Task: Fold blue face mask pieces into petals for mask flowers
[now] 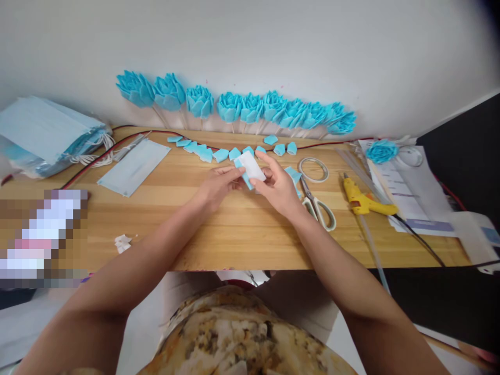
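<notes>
Both of my hands hold one small piece of blue and white fabric (253,167) over the middle of the table. My left hand (221,183) pinches its left edge, where the blue side shows. On the right edge, my right hand (279,183) grips with thumb and fingers. Just beyond lies a row of folded blue petals (221,154). More blue pieces (294,174) lie partly hidden behind my right hand. Scissors (318,205) with pale handles rest to the right of that hand, below a roll of tape (313,170).
Several blue fabric flowers (200,101) on sticks lean against the wall. At left are a stack of face masks (47,127), a single mask (134,165) and a blurred-out phone (42,234). A yellow glue gun (361,200), papers (417,200) and another blue flower (382,151) lie at right.
</notes>
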{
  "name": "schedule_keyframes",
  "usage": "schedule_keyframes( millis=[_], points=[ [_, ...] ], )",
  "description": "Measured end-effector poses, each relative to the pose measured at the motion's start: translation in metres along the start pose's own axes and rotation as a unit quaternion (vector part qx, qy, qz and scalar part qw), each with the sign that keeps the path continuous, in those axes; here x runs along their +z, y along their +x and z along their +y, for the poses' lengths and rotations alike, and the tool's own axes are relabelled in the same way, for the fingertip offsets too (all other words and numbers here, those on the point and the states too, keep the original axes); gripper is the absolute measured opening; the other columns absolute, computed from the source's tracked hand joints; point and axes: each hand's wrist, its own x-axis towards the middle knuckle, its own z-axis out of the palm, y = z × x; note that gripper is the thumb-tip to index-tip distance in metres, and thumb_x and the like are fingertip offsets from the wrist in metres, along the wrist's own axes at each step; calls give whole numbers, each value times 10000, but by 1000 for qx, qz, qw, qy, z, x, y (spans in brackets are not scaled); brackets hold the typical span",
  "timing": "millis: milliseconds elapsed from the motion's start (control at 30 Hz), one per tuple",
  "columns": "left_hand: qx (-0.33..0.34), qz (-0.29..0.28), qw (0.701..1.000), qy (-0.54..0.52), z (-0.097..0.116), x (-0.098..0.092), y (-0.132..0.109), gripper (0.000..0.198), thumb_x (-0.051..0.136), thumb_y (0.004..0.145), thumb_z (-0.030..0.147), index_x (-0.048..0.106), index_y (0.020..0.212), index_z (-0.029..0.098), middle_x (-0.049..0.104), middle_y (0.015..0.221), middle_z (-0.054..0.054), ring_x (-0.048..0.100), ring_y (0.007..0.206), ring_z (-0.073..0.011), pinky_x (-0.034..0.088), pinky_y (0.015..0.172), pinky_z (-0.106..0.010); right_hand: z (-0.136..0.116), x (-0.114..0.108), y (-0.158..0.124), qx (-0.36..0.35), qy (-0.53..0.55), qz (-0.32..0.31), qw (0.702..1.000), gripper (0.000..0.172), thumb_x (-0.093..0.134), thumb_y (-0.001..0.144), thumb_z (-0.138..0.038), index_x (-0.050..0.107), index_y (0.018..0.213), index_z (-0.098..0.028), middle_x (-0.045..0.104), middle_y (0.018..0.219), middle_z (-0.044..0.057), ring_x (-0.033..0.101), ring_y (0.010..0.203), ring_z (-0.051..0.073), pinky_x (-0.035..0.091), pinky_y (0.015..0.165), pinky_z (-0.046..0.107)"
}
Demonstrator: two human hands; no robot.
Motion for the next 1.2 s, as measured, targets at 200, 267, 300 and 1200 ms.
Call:
schedule_keyframes(
  millis=[200, 267, 300, 1200],
  points=[
    [-14, 30, 997, -66, 4, -2, 4, 280, 905, 723, 326, 757, 849, 124, 757, 807, -49, 667, 703, -130, 501, 660, -263, -3, -15, 4, -120, -107, 33, 986, 551, 586, 913, -230, 516, 1451, -326, 667, 1353, 67, 613, 1280, 288, 554, 1016, 499],
    [-19, 32, 996, -83, 5, -1, 4, 278, 912, 706, 304, 752, 844, 123, 751, 792, -44, 660, 690, -129, 503, 655, -265, -3, -17, 5, -169, -187, 17, 968, 622, 605, 859, -157, 511, 1449, -330, 599, 1468, 64, 530, 1394, 304, 472, 1131, 554],
    [-22, 32, 995, -89, 5, -1, 4, 268, 911, 705, 293, 747, 835, 125, 746, 782, -40, 655, 685, -129, 502, 651, -265, -2, -16, 5, -188, -219, 7, 957, 653, 612, 838, -130, 504, 1451, -331, 573, 1501, 65, 503, 1422, 311, 428, 1170, 577],
    [5, 96, 992, -79, 10, 0, 3, 281, 854, 789, 308, 635, 709, 151, 649, 626, 0, 596, 573, -100, 442, 587, -234, -6, -9, 3, 27, 67, 65, 995, 308, 662, 914, -528, 737, 853, -236, 745, 1193, 47, 666, 1108, 219, 542, 909, 374]
  ],
)
